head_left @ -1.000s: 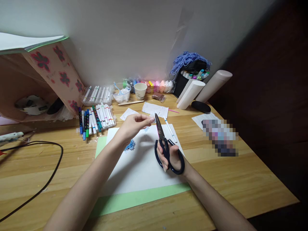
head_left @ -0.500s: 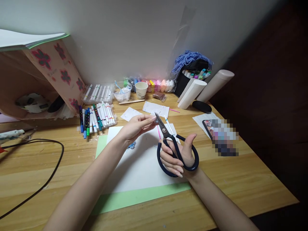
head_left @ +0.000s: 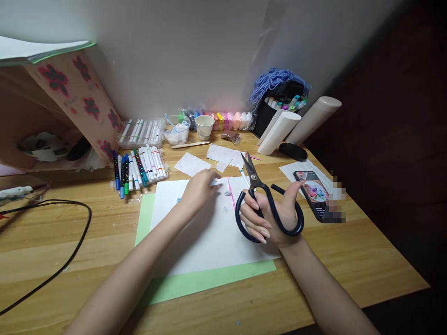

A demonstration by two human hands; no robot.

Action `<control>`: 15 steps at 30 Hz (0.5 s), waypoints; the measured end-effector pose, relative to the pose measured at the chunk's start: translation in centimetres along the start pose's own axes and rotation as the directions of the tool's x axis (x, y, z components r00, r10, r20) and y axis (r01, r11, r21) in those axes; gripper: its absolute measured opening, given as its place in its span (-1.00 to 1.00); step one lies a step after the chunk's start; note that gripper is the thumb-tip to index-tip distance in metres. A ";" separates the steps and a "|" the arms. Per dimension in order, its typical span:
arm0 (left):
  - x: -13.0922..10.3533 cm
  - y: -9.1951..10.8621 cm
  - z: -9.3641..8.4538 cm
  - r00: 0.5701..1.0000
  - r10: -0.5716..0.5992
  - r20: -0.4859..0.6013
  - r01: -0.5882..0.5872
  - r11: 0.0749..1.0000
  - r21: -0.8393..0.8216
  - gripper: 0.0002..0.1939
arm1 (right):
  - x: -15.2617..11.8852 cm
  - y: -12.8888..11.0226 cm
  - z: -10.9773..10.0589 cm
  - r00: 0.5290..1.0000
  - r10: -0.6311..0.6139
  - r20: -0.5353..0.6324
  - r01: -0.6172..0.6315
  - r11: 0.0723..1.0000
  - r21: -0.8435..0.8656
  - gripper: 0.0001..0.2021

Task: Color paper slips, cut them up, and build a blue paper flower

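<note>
My right hand [head_left: 270, 216] grips black-handled scissors [head_left: 254, 177], its fingers through one loop and the thumb raised by the other. The blades point up and away, slightly apart. My left hand [head_left: 200, 190] is low over a white sheet of paper [head_left: 202, 246], fingers bent together. A small pale-blue bit [head_left: 214, 182] shows by its fingertips; whether it is held is hard to make out. Small cut scraps [head_left: 225, 209] lie on the sheet, near a thin pink stick [head_left: 230, 191]. Some blue material [head_left: 179, 200] is partly hidden behind the left wrist.
Markers [head_left: 139, 170] lie to the left, with a black cable [head_left: 82, 242] nearer me. Behind stand a paper cup [head_left: 204, 127], a clear bowl [head_left: 176, 134] and bagged coloured clay [head_left: 230, 120]. A phone [head_left: 316, 195] and white rolls [head_left: 281, 132] are at the right.
My left hand has moved down from the blade tips to the paper. The scissors have moved right, away from it, blades now further apart. Small scraps now show on the sheet.
</note>
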State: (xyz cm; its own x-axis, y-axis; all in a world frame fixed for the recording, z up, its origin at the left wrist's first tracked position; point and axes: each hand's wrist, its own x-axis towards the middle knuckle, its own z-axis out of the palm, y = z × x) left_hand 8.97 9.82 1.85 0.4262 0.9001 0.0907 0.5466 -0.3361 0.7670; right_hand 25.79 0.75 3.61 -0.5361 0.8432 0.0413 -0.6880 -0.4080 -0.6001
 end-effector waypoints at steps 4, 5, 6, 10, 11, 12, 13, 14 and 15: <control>0.0 -0.9 -0.8 0.996 0.061 -0.064 -0.037 0.944 0.329 -0.74 | 0.0 -0.4 -0.2 1.000 -0.017 -0.005 0.017 1.000 -0.008 -0.16; 0.1 -1.0 -0.9 0.996 0.053 -0.076 -0.023 0.936 0.352 -0.75 | 0.0 -0.4 -0.2 1.000 -0.018 -0.008 0.018 1.000 -0.014 -0.17; 0.1 -1.1 -0.9 0.996 0.042 -0.081 -0.010 0.931 0.365 -0.75 | 0.0 -0.4 -0.2 1.000 -0.018 -0.010 0.017 1.000 -0.021 -0.17; 0.2 -1.5 -0.2 0.999 0.004 -0.048 0.015 0.927 0.374 -0.79 | 0.0 -0.1 -0.1 1.000 -0.014 -0.025 0.013 0.999 -0.044 -0.16; 0.3 -1.7 0.0 0.999 -0.002 -0.037 0.015 0.928 0.372 -0.78 | 0.0 0.0 -0.1 1.000 -0.014 -0.028 0.013 0.999 -0.048 -0.16; 0.3 -1.8 0.2 1.000 -0.007 -0.027 0.016 0.929 0.370 -0.78 | 0.0 0.1 -0.1 0.999 -0.014 -0.032 0.013 0.999 -0.053 -0.16; 0.3 -1.8 0.4 1.000 -0.014 -0.018 0.019 0.930 0.366 -0.78 | 0.0 0.2 -0.1 0.999 -0.014 -0.035 0.011 0.998 -0.058 -0.16; 0.3 -1.9 0.5 1.000 -0.022 -0.012 0.025 0.932 0.363 -0.79 | 0.0 0.2 -0.1 0.999 -0.012 -0.037 0.010 0.998 -0.063 -0.16; 0.3 -1.9 0.5 0.999 -0.033 -0.007 0.033 0.933 0.359 -0.81 | 0.1 0.3 -0.2 0.999 -0.009 -0.038 0.006 0.998 -0.069 -0.16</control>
State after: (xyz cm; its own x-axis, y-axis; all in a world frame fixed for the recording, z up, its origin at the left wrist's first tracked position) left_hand 8.41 10.57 0.07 0.4031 0.9125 0.0697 0.7828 -0.3832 0.4904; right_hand 25.65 0.74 3.32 -0.5107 0.8596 0.0161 -0.6562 -0.3776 -0.6533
